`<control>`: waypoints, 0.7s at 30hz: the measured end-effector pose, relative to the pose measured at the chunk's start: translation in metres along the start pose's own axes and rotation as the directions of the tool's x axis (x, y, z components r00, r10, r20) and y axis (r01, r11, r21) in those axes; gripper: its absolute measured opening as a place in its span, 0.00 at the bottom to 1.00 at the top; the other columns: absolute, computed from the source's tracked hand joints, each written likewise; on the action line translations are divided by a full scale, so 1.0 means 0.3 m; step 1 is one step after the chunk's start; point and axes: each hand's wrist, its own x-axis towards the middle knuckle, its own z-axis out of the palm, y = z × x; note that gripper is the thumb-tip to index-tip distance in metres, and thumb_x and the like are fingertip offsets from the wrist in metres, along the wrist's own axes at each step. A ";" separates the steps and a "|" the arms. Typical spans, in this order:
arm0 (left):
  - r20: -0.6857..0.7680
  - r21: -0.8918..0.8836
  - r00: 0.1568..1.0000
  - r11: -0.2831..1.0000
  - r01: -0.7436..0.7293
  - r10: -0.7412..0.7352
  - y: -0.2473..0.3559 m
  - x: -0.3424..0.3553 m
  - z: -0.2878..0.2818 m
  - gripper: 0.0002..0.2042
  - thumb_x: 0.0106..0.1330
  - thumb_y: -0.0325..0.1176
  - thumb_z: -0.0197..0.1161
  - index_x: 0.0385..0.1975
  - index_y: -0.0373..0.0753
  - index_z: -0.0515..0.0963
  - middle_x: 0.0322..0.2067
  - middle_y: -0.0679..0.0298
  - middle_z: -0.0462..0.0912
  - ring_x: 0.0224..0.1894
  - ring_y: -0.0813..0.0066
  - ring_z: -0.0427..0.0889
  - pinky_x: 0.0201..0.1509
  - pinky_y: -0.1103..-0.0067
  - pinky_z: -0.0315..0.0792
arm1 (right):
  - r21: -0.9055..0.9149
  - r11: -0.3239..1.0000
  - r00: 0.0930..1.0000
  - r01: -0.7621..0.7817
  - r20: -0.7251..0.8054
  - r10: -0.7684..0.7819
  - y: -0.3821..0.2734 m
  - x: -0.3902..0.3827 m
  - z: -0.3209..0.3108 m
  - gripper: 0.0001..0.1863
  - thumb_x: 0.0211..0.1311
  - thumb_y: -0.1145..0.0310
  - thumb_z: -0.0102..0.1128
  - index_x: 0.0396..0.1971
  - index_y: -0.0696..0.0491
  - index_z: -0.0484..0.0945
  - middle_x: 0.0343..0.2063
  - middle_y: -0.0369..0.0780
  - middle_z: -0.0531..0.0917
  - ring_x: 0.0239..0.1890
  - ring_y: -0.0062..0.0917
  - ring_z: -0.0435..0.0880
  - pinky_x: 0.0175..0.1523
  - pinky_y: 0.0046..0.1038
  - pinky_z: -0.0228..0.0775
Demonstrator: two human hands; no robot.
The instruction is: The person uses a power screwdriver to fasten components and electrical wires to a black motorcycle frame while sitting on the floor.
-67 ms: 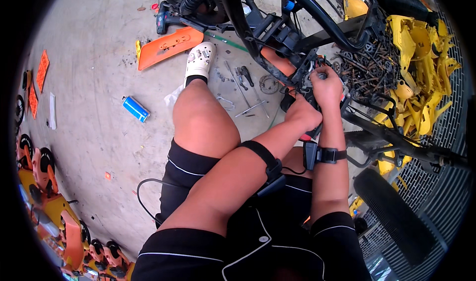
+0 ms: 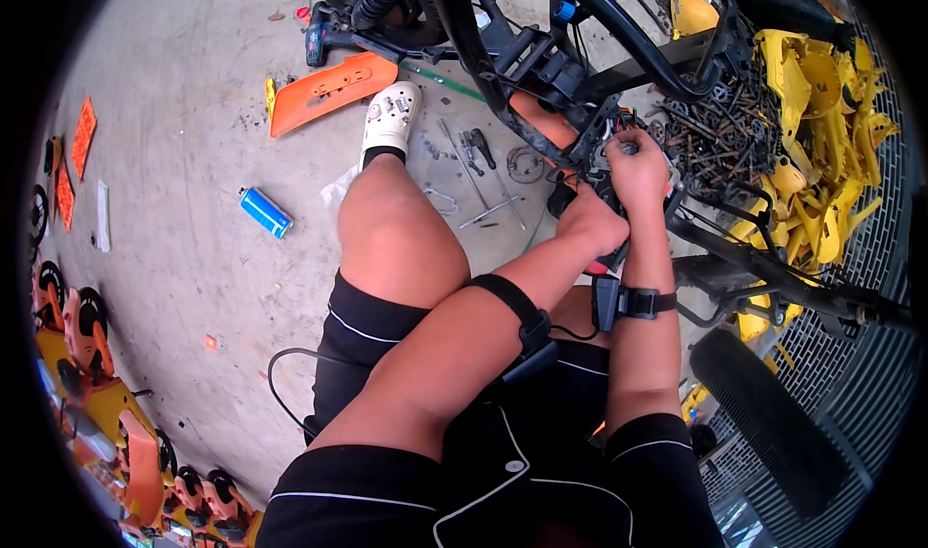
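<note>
A black two-wheeler frame [image 2: 633, 60] stands in front of me, with exposed wires and dark parts at its lower end. There my right hand [image 2: 640, 173] is closed, its fingers curled over a small round dark part; what they grip is too small to make out. Just to its left and nearer me, my left hand [image 2: 592, 221] reaches in against the same dark assembly, its fingers mostly hidden. An orange panel [image 2: 543, 120] shows on the frame beyond the hands. Loose hand tools [image 2: 476, 152] and a T-handled wrench [image 2: 490, 212] lie on the floor left of the hands.
A blue can [image 2: 265, 213] lies on its side at left. Farther off are an orange fender [image 2: 333, 92] and a cordless drill [image 2: 319, 41]. Metal parts [image 2: 715, 128] and yellow plastic covers [image 2: 822, 142] are heaped at right. Orange vehicles [image 2: 145, 461] line the lower left.
</note>
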 end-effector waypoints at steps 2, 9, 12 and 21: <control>-0.003 0.002 1.000 1.000 -0.003 0.003 0.002 -0.003 -0.005 0.41 0.55 0.36 0.66 0.67 0.23 0.55 0.51 0.42 0.82 0.56 0.51 0.83 0.58 0.68 0.76 | -0.009 0.999 0.999 0.032 -0.006 -0.032 0.000 0.004 0.001 0.18 0.54 0.56 0.67 0.38 0.54 0.86 0.35 0.50 0.87 0.41 0.43 0.87 0.49 0.36 0.76; 0.010 -0.064 1.000 0.998 0.025 -0.025 -0.029 0.049 0.017 0.47 0.50 0.43 0.74 0.67 0.29 0.57 0.52 0.43 0.82 0.56 0.51 0.82 0.58 0.68 0.76 | -0.018 1.000 0.999 -0.026 0.024 0.026 -0.023 0.008 0.000 0.18 0.53 0.56 0.67 0.39 0.54 0.86 0.37 0.51 0.87 0.44 0.43 0.87 0.50 0.36 0.76; 0.018 -0.052 1.000 0.999 0.009 -0.008 -0.036 0.058 0.020 0.46 0.50 0.43 0.73 0.66 0.29 0.57 0.51 0.44 0.82 0.56 0.50 0.82 0.58 0.68 0.76 | -0.016 0.999 0.999 -0.050 0.017 0.050 -0.022 0.004 0.000 0.18 0.53 0.56 0.67 0.39 0.54 0.86 0.37 0.51 0.87 0.44 0.42 0.87 0.51 0.35 0.76; -0.031 -0.599 0.996 0.796 -0.086 0.085 -0.109 0.149 0.147 0.35 0.54 0.34 0.68 0.59 0.22 0.64 0.51 0.39 0.81 0.56 0.48 0.81 0.58 0.67 0.75 | -0.083 0.963 0.949 0.258 0.206 -0.237 -0.163 0.009 -0.023 0.17 0.52 0.58 0.67 0.39 0.52 0.86 0.40 0.47 0.86 0.45 0.43 0.85 0.52 0.36 0.76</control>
